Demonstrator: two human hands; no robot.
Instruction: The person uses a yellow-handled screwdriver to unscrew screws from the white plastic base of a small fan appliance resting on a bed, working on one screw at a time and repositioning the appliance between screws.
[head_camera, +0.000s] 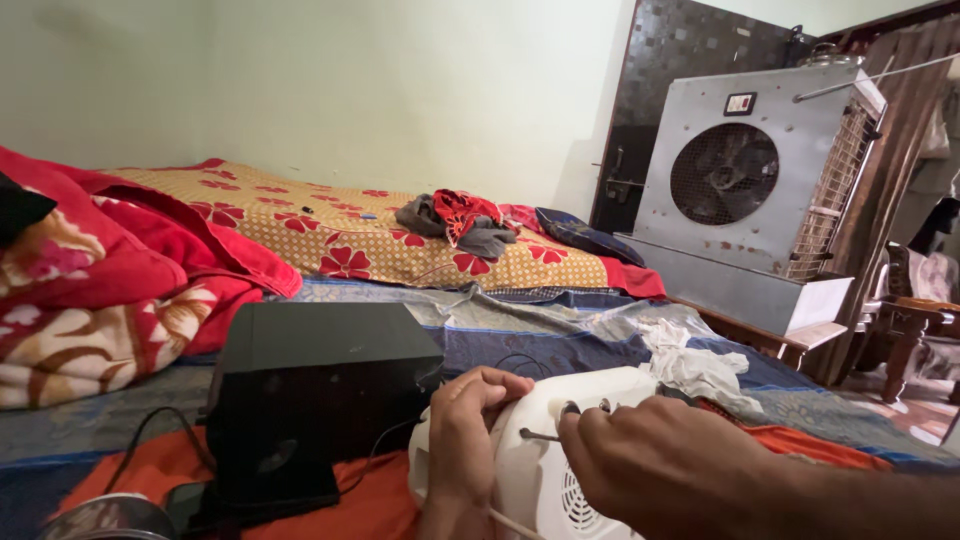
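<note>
The white plastic appliance (545, 455), a rounded casing with a vented grille low on its front, lay on the bed (560, 335) right under the person, resting on an orange cloth (370, 500) and leaning toward the camera. The left hand (468, 440) was clamped over its upper left edge, fingers curled down over the top and thumb on the near face, so it steadied the casing from the side. The right hand (655, 460) came in from the right with the fingers pinched closed around a thin metal tool (540, 435), probably a small screwdriver, though its handle was hidden inside the grip. The tool's shaft ran almost level, its long axis pointing leftward from the right hand across the top of the casing toward the left hand, and its tip lay on the casing just beside the left thumb. Both hands touched the appliance, the right one alone carrying the tool. Just to the left stood a black box (315, 385), like a speaker, with a dark cable (150, 430) trailing off it; it sat close to the left hand but apart from it. Farther back lay a crumpled white cloth (695, 365), a red blanket (110, 290), and a metal air cooler (750, 190).
</note>
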